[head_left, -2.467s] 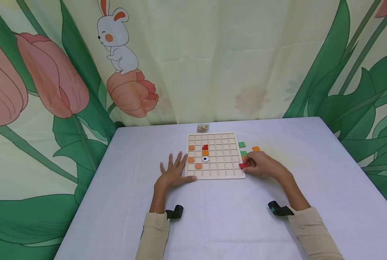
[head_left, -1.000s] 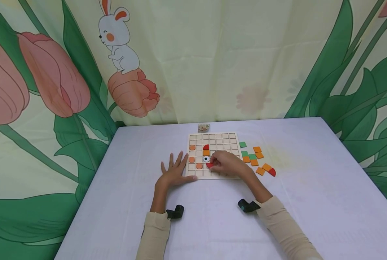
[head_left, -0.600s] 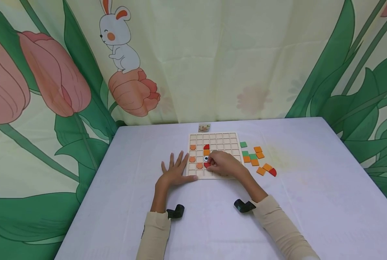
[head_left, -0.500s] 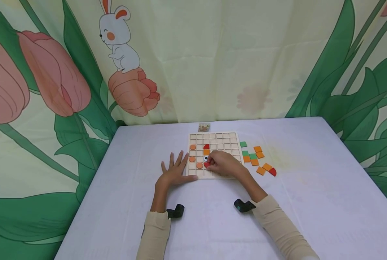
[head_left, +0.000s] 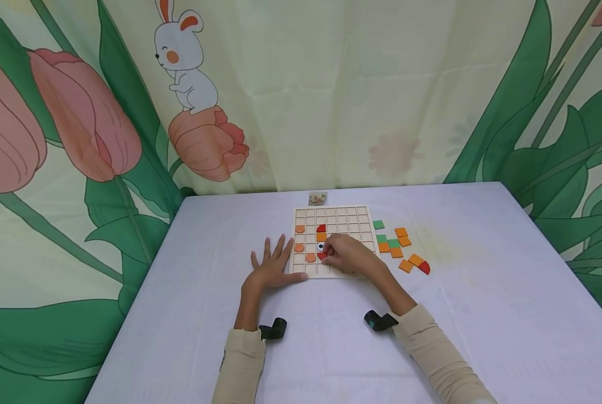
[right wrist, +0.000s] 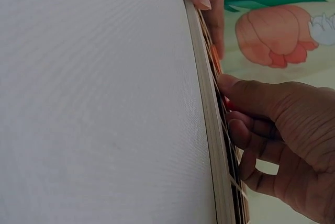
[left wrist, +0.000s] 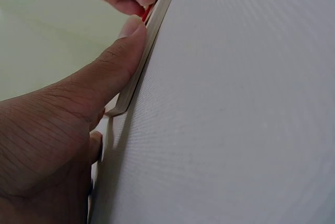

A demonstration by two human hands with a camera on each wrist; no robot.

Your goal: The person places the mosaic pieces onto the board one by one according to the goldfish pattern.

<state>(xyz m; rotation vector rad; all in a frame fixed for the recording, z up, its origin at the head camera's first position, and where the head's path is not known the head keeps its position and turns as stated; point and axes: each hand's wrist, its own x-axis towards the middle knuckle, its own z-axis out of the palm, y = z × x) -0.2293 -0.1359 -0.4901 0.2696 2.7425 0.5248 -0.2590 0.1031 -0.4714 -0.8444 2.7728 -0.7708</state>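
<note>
A pale wooden grid board (head_left: 351, 212) lies on the table. My right hand (head_left: 351, 255) is over its middle, thumb and fingertips pinching a red quarter-circle tile (head_left: 322, 256) at the cell just below the round eye tile (head_left: 320, 247). In the left wrist view a sliver of that red tile (left wrist: 146, 12) shows at the fingertips. Above the eye sit an orange square tile (head_left: 321, 237) and another red quarter-circle tile (head_left: 321, 228). My left hand (head_left: 270, 272) is spread at the board's left side, its thumb on the front left corner.
Round orange tiles, including one at the front (head_left: 310, 257), sit in the board's left columns. Right of the board lie loose green tiles (head_left: 378, 224), several orange square tiles (head_left: 405, 266) and a red quarter-circle tile (head_left: 424, 267). A small patterned card (head_left: 318, 198) is behind the board.
My right hand has carried the red quarter-circle tile left from the board's right edge to the cell below the eye tile. Over the last half second it barely moves. The left hand stays put.
</note>
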